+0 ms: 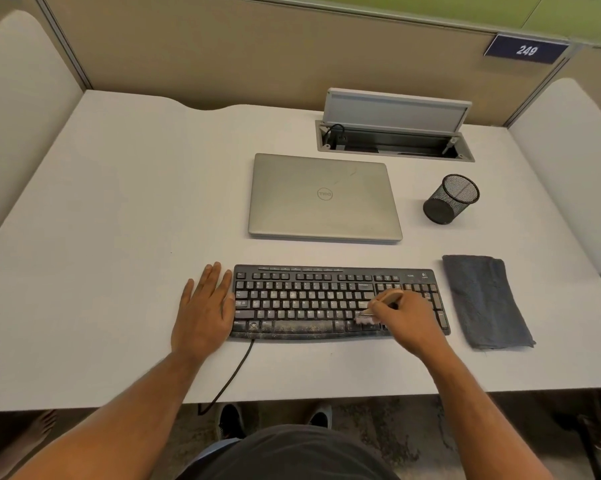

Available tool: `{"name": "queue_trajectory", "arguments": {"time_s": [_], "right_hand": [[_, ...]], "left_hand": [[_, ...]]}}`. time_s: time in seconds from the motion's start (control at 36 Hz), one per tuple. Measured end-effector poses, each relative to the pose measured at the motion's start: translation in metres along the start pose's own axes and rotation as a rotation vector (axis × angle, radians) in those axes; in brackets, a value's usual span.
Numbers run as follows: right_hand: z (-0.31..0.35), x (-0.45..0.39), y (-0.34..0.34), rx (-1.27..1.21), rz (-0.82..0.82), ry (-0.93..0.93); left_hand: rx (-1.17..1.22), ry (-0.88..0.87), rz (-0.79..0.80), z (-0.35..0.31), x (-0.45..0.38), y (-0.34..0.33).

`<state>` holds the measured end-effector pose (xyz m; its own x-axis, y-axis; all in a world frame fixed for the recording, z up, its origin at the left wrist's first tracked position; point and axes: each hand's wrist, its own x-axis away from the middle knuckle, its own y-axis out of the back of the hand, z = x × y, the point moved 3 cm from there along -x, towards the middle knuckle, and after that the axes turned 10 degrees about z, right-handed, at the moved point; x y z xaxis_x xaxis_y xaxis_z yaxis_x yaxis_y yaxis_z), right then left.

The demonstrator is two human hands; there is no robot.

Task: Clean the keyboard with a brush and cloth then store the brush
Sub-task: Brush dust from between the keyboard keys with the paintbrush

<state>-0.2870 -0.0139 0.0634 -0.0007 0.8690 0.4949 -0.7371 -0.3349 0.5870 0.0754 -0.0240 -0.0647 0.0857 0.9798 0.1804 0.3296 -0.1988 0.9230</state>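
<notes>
- Right now the step in hand looks like brushing: the right hand (408,318) has its fingers curled round the tan handle of the brush (378,306), with the pale bristles down on the bottom key rows at about 5 o'clock of the keyboard (326,299)
- Meanwhile the left hand (205,306) lies flat with straight fingers on the desk (101,202), its inner side touching the keyboard's 9 o'clock end, holding nothing; that is a sound brace against sliding
- To do it well, I would judge that short strokes along each row, with the bristles angled into the gaps between keys, will lift more than broad passes over the tops
- Grey dust shows thickest on the space bar and the front edge, so that strip seems to need the most passes
- Sweeping towards one edge should keep the dust from being pushed back under cleaned keys
- Just beside the right hand, at its 3 o'clock and apart from the keyboard, lies the folded grey cloth (482,299), untouched
- Well beyond at 1 o'clock stands the black mesh pen cup (451,199), likely where the brush gets stored
- At 12 o'clock of the keyboard lies a closed silver laptop (323,199)
</notes>
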Motion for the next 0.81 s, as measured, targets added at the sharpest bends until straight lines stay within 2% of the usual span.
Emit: {"name": "queue_trajectory", "arguments": {"time_s": [0.31, 0.44, 0.53, 0.69, 0.81], "right_hand": [[0.019, -0.002, -0.033, -0.115, 0.07, 0.046], [0.017, -0.002, -0.038, -0.442, 0.159, 0.048], [0.013, 0.001, -0.029, -0.577, 0.105, 0.045], [-0.008, -0.004, -0.007, -0.292, -0.252, 0.037], [-0.004, -0.005, -0.009, -0.143, -0.272, 0.021]], "left_hand": [[0.023, -0.006, -0.006, 0.0, 0.0, 0.001], [0.029, -0.006, -0.009, -0.001, 0.0, 0.001], [0.021, 0.001, -0.004, 0.0, 0.0, 0.001], [0.017, -0.002, -0.007, 0.0, 0.0, 0.0], [0.02, -0.007, -0.013, 0.0, 0.0, 0.0]]}}
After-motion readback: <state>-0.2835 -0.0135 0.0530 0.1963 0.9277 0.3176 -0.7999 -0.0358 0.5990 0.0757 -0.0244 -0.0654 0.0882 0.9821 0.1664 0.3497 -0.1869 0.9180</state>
